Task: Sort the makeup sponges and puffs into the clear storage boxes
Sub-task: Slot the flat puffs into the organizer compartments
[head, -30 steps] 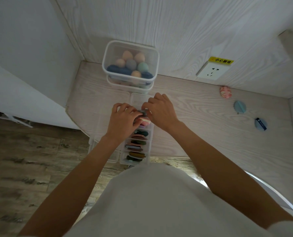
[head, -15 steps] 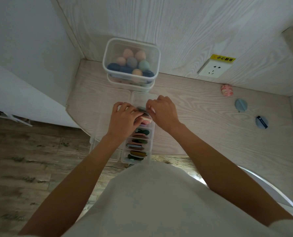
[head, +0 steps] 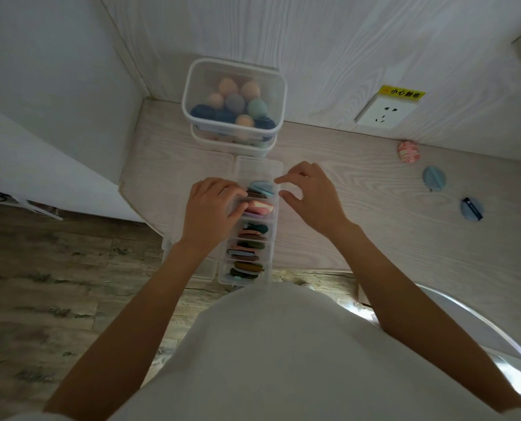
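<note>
The left hand (head: 210, 208) rests curled against the left wall of the long clear divided box (head: 247, 238) on the desk (head: 374, 238), fingertips at the compartment with the pink puff (head: 259, 206); whether its grip actually closes on anything I cannot tell. The right hand (head: 310, 192) hovers just beside the box's right rim, grip loosely parted and holding nothing. A light blue puff (head: 262, 187) sits high in the next compartment and could spring out or tip if pressed unevenly. The box overhangs the desk edge, so a push toward the body could slide it off. Three puffs (head: 434, 178) lie well apart to the right, unsorted. The stacked tubs (head: 235, 101) hold egg sponges. A yellow sticker (head: 402, 93) above the socket carries Chinese characters too small to read.
</note>
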Tool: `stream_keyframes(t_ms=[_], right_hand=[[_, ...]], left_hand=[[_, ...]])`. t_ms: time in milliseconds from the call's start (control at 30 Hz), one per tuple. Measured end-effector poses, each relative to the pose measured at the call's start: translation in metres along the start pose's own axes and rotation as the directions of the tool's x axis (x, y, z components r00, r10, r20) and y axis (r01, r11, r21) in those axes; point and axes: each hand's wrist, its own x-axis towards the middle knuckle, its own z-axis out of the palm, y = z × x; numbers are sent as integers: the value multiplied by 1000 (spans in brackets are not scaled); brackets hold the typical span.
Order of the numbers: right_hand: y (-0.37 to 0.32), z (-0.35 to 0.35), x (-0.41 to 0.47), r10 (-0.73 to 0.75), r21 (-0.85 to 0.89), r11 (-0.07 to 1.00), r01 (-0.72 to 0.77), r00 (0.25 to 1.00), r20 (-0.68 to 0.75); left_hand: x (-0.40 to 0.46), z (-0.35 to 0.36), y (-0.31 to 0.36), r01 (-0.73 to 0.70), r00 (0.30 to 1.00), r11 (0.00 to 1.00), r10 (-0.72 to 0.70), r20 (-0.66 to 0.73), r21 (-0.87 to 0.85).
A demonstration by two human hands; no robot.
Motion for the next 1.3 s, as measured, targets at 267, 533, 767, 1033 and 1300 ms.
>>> stream_keyframes(t_ms=[267,533,767,1033,1300], right_hand=[[-19,21,5,7,-150,988,-21,996,-94],[-21,23,17,-53,-219,975,33,995,-89],[-22,31,28,-68,-227,971,73,997,29],[-13,19,21,-7,26,1000,9,997,-71],[-13,12,21,-35,111,993,37,999,-22]], left_hand=[[-7,-5,1,41,999,998,-41,10,55],[19,0,11,-110,980,961,62,189,252],[17,-1,5,-161,972,956,111,205,246],[19,0,0,-154,978,967,121,170,200],[24,-3,-4,-161,974,974,131,182,157]])
